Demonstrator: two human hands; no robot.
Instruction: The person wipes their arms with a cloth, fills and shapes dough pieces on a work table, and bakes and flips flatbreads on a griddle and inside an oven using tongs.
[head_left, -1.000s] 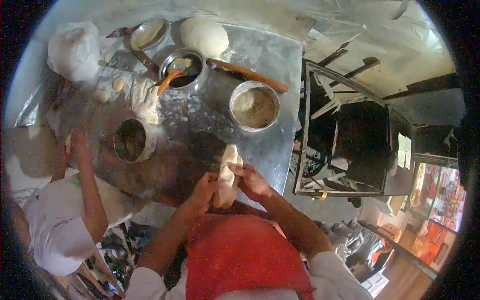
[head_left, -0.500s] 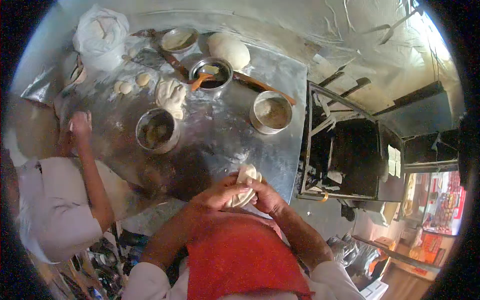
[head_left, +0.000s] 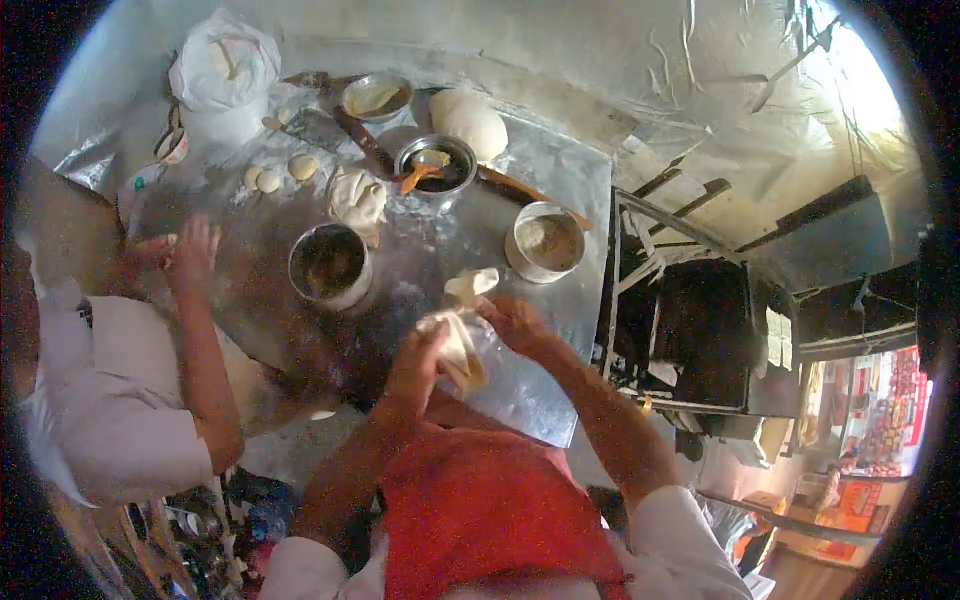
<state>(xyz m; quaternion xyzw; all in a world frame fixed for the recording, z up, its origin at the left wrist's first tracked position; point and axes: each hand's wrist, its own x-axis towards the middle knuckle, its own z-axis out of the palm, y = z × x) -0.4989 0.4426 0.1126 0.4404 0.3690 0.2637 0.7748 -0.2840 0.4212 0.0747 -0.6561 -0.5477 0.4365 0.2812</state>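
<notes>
A pale piece of dough [head_left: 458, 348] is stretched between my two hands over the near edge of the metal table. My left hand [head_left: 415, 362] is closed on its lower, folded part. My right hand [head_left: 517, 326] pinches its upper end [head_left: 470, 287], which flops over toward the far side. Motion blurs the dough a little. Farther off lies a folded lump of dough [head_left: 357, 200], near a steel pot [head_left: 330, 267] with dark contents. To the right, a second pot [head_left: 545, 243] holds something pale brown.
A pot [head_left: 436, 170] with an orange-handled utensil [head_left: 420, 177], a bowl [head_left: 377, 98], a big dough ball [head_left: 468, 124] and small dough balls [head_left: 303, 167] stand at the back. A co-worker's hands [head_left: 195, 245] work at the left. A dark metal frame [head_left: 690, 320] borders the table's right side.
My hands have moved apart and away from my apron, drawing out the dough that was bunched between them. The co-worker's hand has opened and shifted. The view has tilted slightly.
</notes>
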